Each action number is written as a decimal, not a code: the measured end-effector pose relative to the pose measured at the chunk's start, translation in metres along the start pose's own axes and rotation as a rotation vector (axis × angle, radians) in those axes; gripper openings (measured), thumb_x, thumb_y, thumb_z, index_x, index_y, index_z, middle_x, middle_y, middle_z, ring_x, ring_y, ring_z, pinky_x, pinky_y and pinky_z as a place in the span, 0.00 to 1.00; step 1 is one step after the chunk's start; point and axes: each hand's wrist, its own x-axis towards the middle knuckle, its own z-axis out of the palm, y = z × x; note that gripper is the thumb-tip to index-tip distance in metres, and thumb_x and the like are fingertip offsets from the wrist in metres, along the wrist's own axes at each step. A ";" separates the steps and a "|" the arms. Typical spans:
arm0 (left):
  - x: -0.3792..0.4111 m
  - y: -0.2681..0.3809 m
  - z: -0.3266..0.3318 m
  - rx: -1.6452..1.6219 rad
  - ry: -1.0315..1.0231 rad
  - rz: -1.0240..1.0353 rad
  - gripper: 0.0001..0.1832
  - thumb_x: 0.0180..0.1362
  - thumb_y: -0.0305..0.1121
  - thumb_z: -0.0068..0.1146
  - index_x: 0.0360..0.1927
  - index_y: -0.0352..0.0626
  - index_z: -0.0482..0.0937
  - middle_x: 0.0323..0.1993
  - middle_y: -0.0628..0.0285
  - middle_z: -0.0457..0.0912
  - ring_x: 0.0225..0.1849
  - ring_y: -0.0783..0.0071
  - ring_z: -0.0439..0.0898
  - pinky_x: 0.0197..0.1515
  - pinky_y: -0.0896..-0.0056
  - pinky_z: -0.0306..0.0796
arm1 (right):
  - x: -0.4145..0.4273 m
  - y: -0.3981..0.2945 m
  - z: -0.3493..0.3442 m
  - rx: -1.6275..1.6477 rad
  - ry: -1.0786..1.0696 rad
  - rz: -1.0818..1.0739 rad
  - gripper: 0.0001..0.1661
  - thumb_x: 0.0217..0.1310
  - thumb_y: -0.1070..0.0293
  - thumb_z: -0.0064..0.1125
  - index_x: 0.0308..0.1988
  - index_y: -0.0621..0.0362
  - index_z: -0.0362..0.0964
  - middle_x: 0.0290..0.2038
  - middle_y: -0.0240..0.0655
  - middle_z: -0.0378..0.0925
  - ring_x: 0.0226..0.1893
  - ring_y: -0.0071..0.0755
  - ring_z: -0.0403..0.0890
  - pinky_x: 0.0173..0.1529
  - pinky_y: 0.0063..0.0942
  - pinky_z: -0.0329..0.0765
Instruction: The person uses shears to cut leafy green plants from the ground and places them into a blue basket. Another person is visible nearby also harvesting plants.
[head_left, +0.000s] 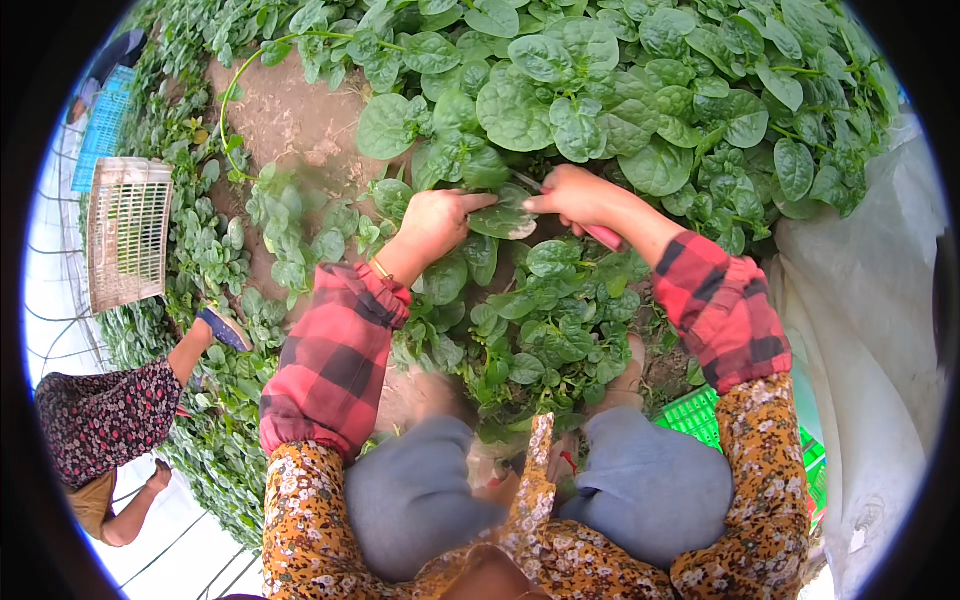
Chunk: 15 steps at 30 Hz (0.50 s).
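Leafy green plants that look like Malabar spinach (514, 112) fill the ground before me. My left hand (439, 221) is among them, its index finger stretched to the edge of a round leaf (502, 214) with a pale, damaged patch. What the other fingers of that hand hold is hidden. Across the leaf, my right hand (577, 196) grips a small knife by its pinkish-red handle (604, 237). Its thin metal blade (525, 180) points left, into the foliage. A blurred leafy shoot (465, 146) stands just above both hands.
Low plants (547, 330) grow between my knees. A green plastic crate (690, 416) is beside my right leg, near whitish plastic sheeting (862, 300). Bare soil (300, 112) shows at upper left. Farther left are a pale crate (129, 232), a blue crate (105, 127) and another person (112, 427).
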 end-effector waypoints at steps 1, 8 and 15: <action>-0.006 -0.004 0.002 -0.111 0.015 -0.067 0.21 0.47 0.23 0.54 0.45 0.53 0.82 0.33 0.56 0.83 0.35 0.61 0.82 0.39 0.66 0.75 | -0.011 0.006 -0.006 0.073 0.002 -0.005 0.28 0.58 0.50 0.58 0.30 0.71 0.70 0.17 0.37 0.72 0.13 0.32 0.75 0.18 0.29 0.72; -0.042 -0.032 0.039 -0.427 -0.030 -0.420 0.15 0.52 0.35 0.60 0.45 0.52 0.83 0.36 0.57 0.84 0.37 0.63 0.83 0.42 0.70 0.74 | -0.024 0.020 -0.019 0.068 -0.269 0.092 0.30 0.64 0.49 0.47 0.27 0.70 0.69 0.20 0.43 0.76 0.18 0.40 0.81 0.22 0.35 0.76; -0.020 -0.012 0.026 -0.493 -0.253 -0.473 0.33 0.45 0.49 0.66 0.50 0.35 0.77 0.40 0.46 0.82 0.42 0.57 0.81 0.47 0.66 0.72 | -0.028 0.009 -0.024 -0.038 -0.224 0.210 0.31 0.65 0.48 0.47 0.29 0.72 0.68 0.23 0.45 0.77 0.18 0.41 0.81 0.23 0.37 0.77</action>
